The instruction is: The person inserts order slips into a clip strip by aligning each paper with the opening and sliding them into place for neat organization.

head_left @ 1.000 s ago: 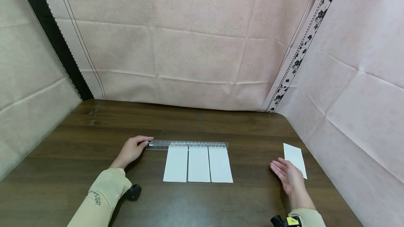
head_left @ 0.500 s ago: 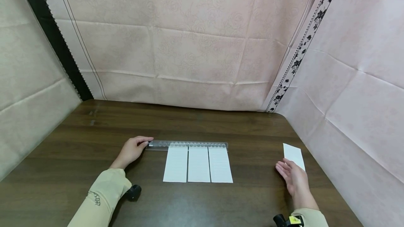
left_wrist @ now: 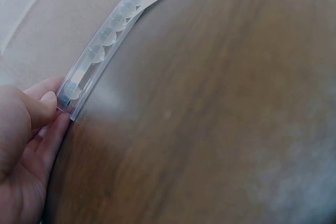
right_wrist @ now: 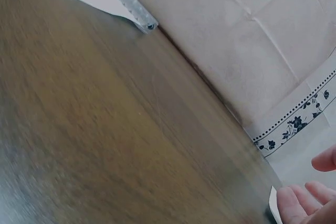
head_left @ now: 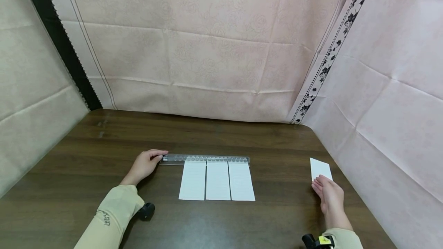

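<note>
My left hand pinches the left end of a clear plastic strip with a row of rounded, scale-like shapes along it. Thumb on top, fingers beneath show in the left wrist view. Three white lined cards hang side by side from the strip, their top edges under it. At the right, my right hand is at the near end of a loose white card, covering its lower part. In the right wrist view its thumb stands apart from the fingers, which are right at the card's edge.
Everything lies on a dark brown wooden table. Pale cloth hangs along the back and both sides, with a black flower border at the back right corner. A black wrist camera sits below the left hand.
My right hand has moved right and slightly down, onto the loose card's near end, covering more of it. The left hand, strip and three cards have stayed put.
</note>
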A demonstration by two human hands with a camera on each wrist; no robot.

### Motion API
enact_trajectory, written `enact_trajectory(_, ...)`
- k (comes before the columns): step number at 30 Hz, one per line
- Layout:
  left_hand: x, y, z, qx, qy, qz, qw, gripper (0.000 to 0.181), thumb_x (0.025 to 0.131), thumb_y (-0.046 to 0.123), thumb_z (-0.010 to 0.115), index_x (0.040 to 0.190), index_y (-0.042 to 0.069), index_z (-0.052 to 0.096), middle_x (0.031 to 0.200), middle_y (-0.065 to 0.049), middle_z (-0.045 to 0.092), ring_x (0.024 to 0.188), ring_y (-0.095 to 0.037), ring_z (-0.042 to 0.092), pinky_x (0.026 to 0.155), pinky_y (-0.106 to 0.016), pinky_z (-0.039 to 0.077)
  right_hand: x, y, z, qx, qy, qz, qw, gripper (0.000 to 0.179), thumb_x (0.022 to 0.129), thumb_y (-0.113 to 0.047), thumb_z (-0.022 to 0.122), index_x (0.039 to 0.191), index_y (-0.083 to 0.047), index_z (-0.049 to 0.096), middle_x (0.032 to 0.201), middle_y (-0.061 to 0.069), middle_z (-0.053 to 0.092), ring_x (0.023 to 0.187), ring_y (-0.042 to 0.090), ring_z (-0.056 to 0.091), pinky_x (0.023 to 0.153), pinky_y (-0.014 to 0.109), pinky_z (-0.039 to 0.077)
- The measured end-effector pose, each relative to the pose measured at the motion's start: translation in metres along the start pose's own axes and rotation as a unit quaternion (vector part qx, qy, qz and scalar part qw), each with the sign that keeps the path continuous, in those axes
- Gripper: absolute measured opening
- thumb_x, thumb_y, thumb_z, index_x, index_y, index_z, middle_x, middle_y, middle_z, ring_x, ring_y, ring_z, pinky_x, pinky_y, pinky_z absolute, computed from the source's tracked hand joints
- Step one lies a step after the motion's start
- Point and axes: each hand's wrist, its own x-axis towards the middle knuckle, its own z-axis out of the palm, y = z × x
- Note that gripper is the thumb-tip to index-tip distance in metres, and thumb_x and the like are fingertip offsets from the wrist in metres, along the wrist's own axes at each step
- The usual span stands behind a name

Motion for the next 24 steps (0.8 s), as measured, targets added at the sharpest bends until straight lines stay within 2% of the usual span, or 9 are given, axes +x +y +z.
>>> enact_trajectory(4,0.0,0.0,0.0,-0.001,0.002,0.002,1.0,0.026,0.096,0.006,0.05,0.118,0.004,0.064,0.12,-0.018,0.059,0.115,-0.036,0.05,0.093,-0.053,0.04,0.005,0.002,0.0,-0.026,0.025,-0.022,0.9991,0.052,0.092,-0.003,0.051,0.135,0.016,0.03,0.075,-0.009,0.056,0.071,0.0,0.061,0.075,0.019,0.051)
enact_trajectory(8,-0.001,0.0,0.0,-0.003,0.004,0.003,1.0,0.026,0.096,0.005,0.05,0.118,0.003,0.065,0.119,-0.018,0.06,0.114,-0.036,0.051,0.093,-0.053,0.04,0.008,0.003,0.001,-0.074,0.059,-0.022,0.9953,0.053,0.087,-0.004,0.059,0.132,0.016,0.037,0.095,0.007,0.055,0.064,-0.002,0.059,0.068,0.016,0.051)
enact_trajectory(11,-0.001,0.0,0.0,-0.003,0.005,0.005,1.0,0.026,0.095,0.005,0.05,0.117,0.003,0.065,0.119,-0.018,0.06,0.114,-0.036,0.051,0.093,-0.053,0.04,0.008,0.003,0.002,-0.124,0.076,-0.025,0.989,0.054,0.083,-0.006,0.064,0.128,0.015,0.043,0.11,0.019,0.047,0.059,-0.001,0.055,0.06,0.014,0.049)
enact_trajectory(14,-0.002,0.0,0.0,-0.003,0.005,0.005,1.0,0.026,0.095,0.005,0.051,0.117,0.004,0.065,0.119,-0.018,0.06,0.114,-0.036,0.051,0.093,-0.053,0.04,0.008,0.003,0.003,-0.192,0.089,-0.041,0.9765,0.053,0.08,-0.009,0.066,0.124,0.013,0.048,0.101,0.018,0.055,0.066,0.008,0.055,0.062,0.019,0.046)
enact_trajectory(17,-0.002,0.0,0.0,-0.004,0.003,0.005,1.0,0.026,0.096,0.005,0.051,0.118,0.004,0.065,0.119,-0.017,0.06,0.114,-0.036,0.051,0.093,-0.053,0.04,0.009,0.003,0.003,-0.257,0.104,-0.061,0.9589,0.052,0.079,-0.012,0.068,0.12,0.014,0.049,0.084,0.021,0.061,0.083,0.029,0.055,0.076,0.036,0.045)
enact_trajectory(18,-0.002,0.0,0.0,-0.004,0.002,0.006,1.0,0.026,0.096,0.005,0.051,0.118,0.004,0.065,0.119,-0.017,0.06,0.114,-0.036,0.051,0.093,-0.053,0.04,0.01,0.003,0.002,-0.275,0.108,-0.066,0.9531,0.052,0.079,-0.013,0.069,0.119,0.014,0.049,0.083,0.024,0.061,0.091,0.036,0.052,0.082,0.042,0.043)
enact_trajectory(21,-0.002,0.001,0.0,-0.005,0.002,0.006,1.0,0.026,0.096,0.005,0.051,0.118,0.004,0.065,0.119,-0.017,0.06,0.114,-0.036,0.051,0.093,-0.052,0.041,0.012,0.002,0.001,-0.326,0.116,-0.081,0.9349,0.053,0.079,-0.017,0.068,0.118,0.014,0.049,0.102,0.034,0.056,0.108,0.049,0.042,0.095,0.053,0.031)
enact_trajectory(24,-0.002,0.001,0.0,-0.003,0.003,0.009,0.9999,0.026,0.095,0.005,0.051,0.118,0.004,0.065,0.118,-0.017,0.06,0.113,-0.036,0.051,0.093,-0.052,0.041,0.015,0.002,-0.001,-0.374,0.131,-0.082,0.9143,0.055,0.08,-0.022,0.067,0.119,0.013,0.049,0.117,0.037,0.045,0.113,0.053,0.033,0.097,0.057,0.023)
